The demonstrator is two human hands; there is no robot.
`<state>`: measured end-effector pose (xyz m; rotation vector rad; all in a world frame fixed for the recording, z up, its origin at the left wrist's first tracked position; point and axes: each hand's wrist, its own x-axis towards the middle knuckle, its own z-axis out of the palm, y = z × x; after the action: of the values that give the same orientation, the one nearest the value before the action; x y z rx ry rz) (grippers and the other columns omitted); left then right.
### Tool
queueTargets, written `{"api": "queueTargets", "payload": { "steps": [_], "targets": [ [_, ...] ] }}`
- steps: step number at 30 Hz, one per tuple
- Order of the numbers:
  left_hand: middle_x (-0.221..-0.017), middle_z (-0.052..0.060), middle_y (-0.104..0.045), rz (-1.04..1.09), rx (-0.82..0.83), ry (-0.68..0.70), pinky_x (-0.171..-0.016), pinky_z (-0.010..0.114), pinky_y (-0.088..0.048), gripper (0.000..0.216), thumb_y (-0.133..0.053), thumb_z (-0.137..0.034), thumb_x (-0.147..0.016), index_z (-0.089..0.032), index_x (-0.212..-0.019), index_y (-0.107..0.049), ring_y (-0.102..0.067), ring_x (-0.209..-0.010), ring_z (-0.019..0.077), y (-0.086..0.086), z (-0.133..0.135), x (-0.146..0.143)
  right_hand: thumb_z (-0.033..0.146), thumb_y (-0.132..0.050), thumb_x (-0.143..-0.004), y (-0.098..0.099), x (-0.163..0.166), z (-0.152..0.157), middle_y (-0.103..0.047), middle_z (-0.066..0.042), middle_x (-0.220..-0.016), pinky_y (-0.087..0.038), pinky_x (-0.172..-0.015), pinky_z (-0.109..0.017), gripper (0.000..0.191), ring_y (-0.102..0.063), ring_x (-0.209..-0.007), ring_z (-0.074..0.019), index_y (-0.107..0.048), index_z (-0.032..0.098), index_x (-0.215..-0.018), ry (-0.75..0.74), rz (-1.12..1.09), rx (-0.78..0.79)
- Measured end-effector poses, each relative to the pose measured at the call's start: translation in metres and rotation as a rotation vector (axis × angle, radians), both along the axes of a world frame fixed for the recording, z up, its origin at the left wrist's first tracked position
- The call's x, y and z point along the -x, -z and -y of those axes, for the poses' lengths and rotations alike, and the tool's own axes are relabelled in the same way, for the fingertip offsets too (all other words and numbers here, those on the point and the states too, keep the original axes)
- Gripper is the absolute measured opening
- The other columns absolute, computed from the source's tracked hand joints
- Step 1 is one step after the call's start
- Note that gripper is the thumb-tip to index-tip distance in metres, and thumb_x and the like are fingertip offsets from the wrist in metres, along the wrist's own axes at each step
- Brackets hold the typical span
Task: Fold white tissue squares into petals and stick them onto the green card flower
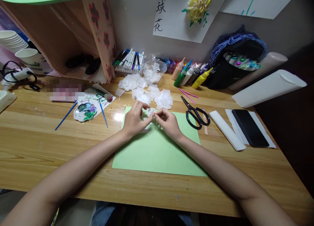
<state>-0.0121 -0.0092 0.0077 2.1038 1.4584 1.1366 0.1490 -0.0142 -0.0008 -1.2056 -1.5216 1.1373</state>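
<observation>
The wooden bench spreads wide under the grip, which the left hand and right hand form together near its middle. Far to the left of the grip and behind it stands a wooden shelf, open at the front. The green sheet lies flat right below the grip and reaches from there toward the person. Well to the right of the grip lie 2 white rolls, and behind them a dark bag full of markers.

Just behind the grip, a pile of white paper squares is scattered across the bench. A black phone rests face up on white strips, well right of the grip. Black scissors lie near the right hand, just off the green sheet's edge. Further behind the grip stand a clear bowl, a row of felt pens to its left and paint bottles to its right. Left of the grip lies a flower-shaped palette with a blue brush beside it.

Each hand's grip is closed, thumb and forefinger pinched on the white paper piece. This small piece sits between the 2 hands, held just above the far end of the green sheet.
</observation>
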Motion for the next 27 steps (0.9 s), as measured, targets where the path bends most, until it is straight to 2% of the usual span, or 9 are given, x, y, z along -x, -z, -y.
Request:
{"api": "queueTargets", "payload": {
  "steps": [6,13,18,23,27],
  "targets": [
    [-0.079,-0.001,-0.055,0.036,0.006,0.017,-0.06,0.022,-0.039,0.009,-0.056,-0.026,-0.085,-0.018,-0.08,-0.054,-0.048,-0.062,0.0086,0.002,-0.002,0.0,0.034,-0.059,-0.081,-0.001,0.001,0.002,-0.055,0.001,-0.072,-0.036,-0.055,-0.023,0.017,-0.045,-0.06,-0.0103,-0.056,0.018,-0.075,-0.031,0.06,-0.032],
    [-0.082,0.0,-0.058,0.047,0.013,0.119,-0.061,0.022,-0.04,0.008,-0.052,-0.025,-0.089,-0.018,-0.084,-0.052,-0.051,-0.069,0.0099,0.006,-0.003,0.0,0.042,-0.051,-0.087,-0.002,0.0,0.001,-0.055,0.001,-0.071,-0.036,-0.056,-0.023,0.026,-0.046,-0.059,-0.0102,-0.054,0.019,-0.077,-0.061,0.034,0.011],
    [-0.082,0.001,-0.057,0.072,0.006,0.149,-0.061,0.023,-0.041,0.009,-0.05,-0.026,-0.09,-0.019,-0.085,-0.051,-0.052,-0.069,0.0103,0.003,-0.002,0.0,0.041,-0.053,-0.086,-0.001,0.0,0.0,-0.049,0.003,-0.062,-0.034,-0.052,-0.023,0.027,-0.042,-0.054,-0.01,-0.051,0.019,-0.07,-0.001,0.037,0.001],
    [-0.098,0.006,-0.059,0.23,-0.063,0.098,-0.066,0.024,-0.046,0.01,-0.048,-0.024,-0.09,-0.018,-0.082,-0.048,-0.055,-0.079,0.0119,-0.005,0.0,0.002,0.043,-0.052,-0.086,0.003,-0.003,-0.005,-0.047,0.005,-0.056,-0.035,-0.047,-0.023,0.03,-0.042,-0.046,-0.0093,-0.05,0.02,-0.067,0.05,-0.053,0.055],
    [-0.108,0.008,-0.06,0.245,-0.042,0.149,-0.065,0.024,-0.046,0.009,-0.051,-0.024,-0.089,-0.018,-0.082,-0.049,-0.056,-0.078,0.0109,-0.005,0.0,0.002,0.045,-0.055,-0.084,0.003,-0.003,-0.006,-0.047,0.004,-0.056,-0.034,-0.046,-0.023,0.031,-0.042,-0.045,-0.0088,-0.053,0.019,-0.067,0.035,-0.08,0.068]
  ]
}}
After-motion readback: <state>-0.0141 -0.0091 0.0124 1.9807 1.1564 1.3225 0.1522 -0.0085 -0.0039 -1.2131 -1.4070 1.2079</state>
